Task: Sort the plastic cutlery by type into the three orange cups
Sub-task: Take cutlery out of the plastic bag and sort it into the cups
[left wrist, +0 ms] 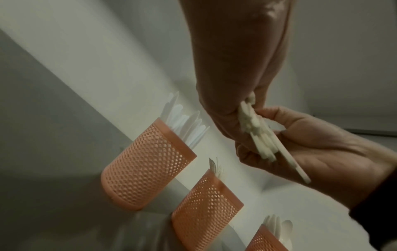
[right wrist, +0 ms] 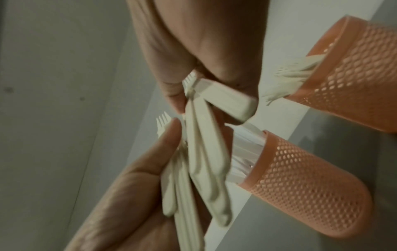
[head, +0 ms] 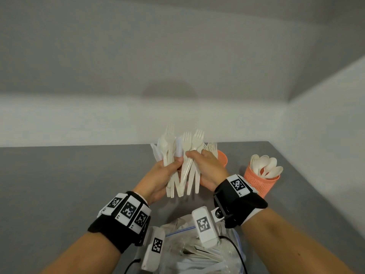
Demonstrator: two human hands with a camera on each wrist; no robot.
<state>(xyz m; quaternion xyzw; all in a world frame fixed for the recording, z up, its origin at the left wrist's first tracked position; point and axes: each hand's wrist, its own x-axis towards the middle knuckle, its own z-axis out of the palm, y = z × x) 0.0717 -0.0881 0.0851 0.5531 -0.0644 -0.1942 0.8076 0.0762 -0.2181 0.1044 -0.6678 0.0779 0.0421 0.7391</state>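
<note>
Clear zip bag point(head: 199, 252) nearest, at bottom edge betw. the forearms, more white cutlery lying inside. Just beyond, held up over gray tabletop point(head: 69, 184): mixed bunch of plastic cutlery point(head: 177, 165), handles down, fork heads and a spoon bowl fanned up top. Left hand point(head: 164, 175) wrapped round left part of bunch, thumb pressed across handles. Right hand point(head: 207, 169) curled on right part, fingertips pinching a few fork handles, seemingly peeling them off the rest.

Step in hand, by the look of it: separating forks from bunch. Task partway along: all three cups already hold pieces.

Beyond hands: fork cup point(head: 222, 157) mostly hidden behind right hand, tines poking above it. Knife cup point(left wrist: 148, 166) seen from left wrist cam only, flat blades sticking out; blocked by bunch in head view. Spoon cup point(head: 260, 180) off to right, well apart from hands, bowls crowding the rim.

Next move likely needs: forks only in right pinch, clean pull free w/o dragging a spoon along, then short reach fwd to fork cup, handles in first.

Surface: matte gray table, pushed into a corner. Walls: plain white, gray upper band.
</note>
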